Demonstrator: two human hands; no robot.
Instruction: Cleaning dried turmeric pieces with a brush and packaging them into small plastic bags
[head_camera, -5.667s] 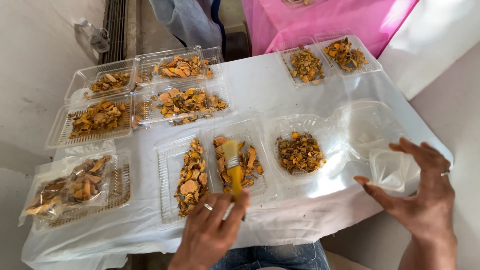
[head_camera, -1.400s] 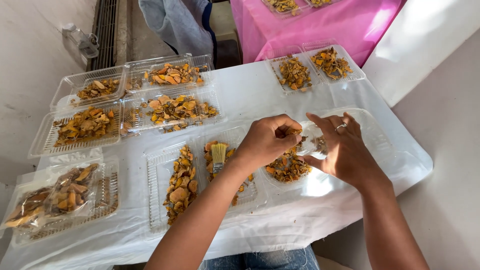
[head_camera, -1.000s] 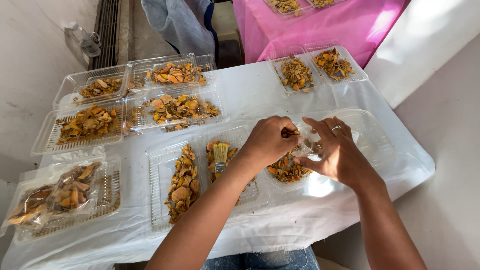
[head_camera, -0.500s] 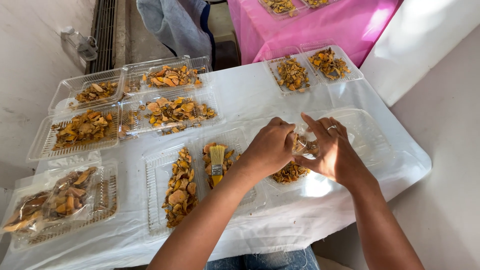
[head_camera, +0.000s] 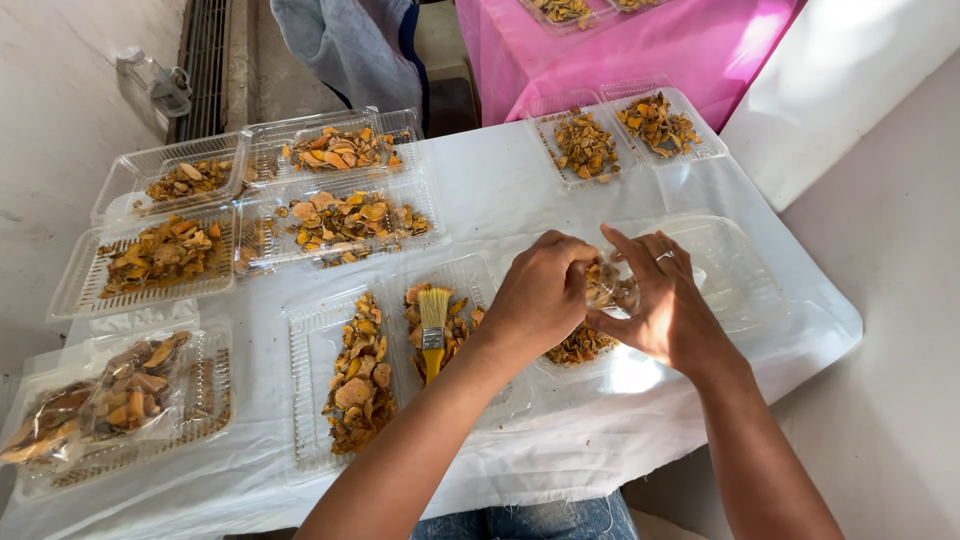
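Both hands meet over the middle of the white-covered table (head_camera: 500, 190). The left hand (head_camera: 540, 300) is curled with its fingers bent in, and the right hand (head_camera: 660, 310), a ring on one finger, cups from the other side; between them they grip a small clear bag (head_camera: 612, 290) with orange-brown dried pieces inside, though how the fingers pinch it is hard to make out. Directly beneath the hands lies a heap of the same dried pieces (head_camera: 580, 345) in a clear plastic tray (head_camera: 735, 270).

Just left of the hands, a yellow-handled brush (head_camera: 432, 330) rests on another filled tray, bristles pointing far. Further left, near the edge, a filled bag (head_camera: 100, 395) lies on a tray. More filled trays (head_camera: 330, 215) sit at the far left, and two more (head_camera: 625, 135) at the far right beside a pink cloth (head_camera: 620, 50).
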